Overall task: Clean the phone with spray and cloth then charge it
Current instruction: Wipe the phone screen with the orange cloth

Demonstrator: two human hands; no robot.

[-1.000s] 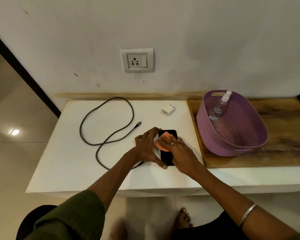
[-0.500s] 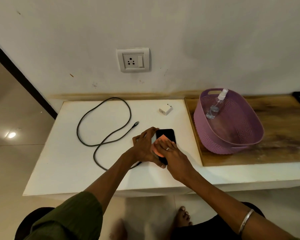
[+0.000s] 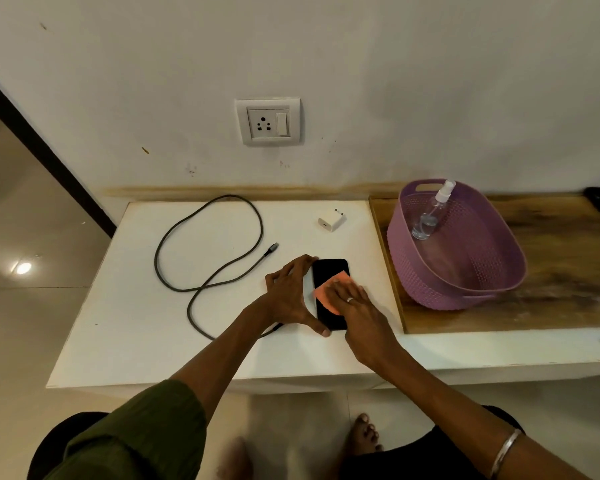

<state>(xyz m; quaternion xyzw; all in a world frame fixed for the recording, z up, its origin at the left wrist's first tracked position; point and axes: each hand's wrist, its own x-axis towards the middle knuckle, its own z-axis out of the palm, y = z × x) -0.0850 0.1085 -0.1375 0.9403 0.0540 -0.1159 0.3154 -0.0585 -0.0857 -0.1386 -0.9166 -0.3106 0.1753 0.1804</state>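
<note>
**Wiping stroke drifts right across the screen**

Rightward since a second ago, the orange cloth (image 3: 326, 296) has slid under the right hand's (image 3: 355, 308) flat, straight fingers. The left hand (image 3: 288, 292) clamps the phone (image 3: 330, 271), flat on the white table (image 3: 136, 323), thumb at its near end, fingers at the far corner. Likely rigid, slick glass: hold its edges.

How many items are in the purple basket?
1: a clear spray bottle leaning on the far-left wall of the basket, nozzle up. Its near wall may hide some floor; small items could be hidden.

Open table (image 3: 136, 323) lies between cable (image 3: 157, 261) and adapter (image 3: 330, 220); the basket (image 3: 430, 292), apparently tilted, blocks the right side.
</note>
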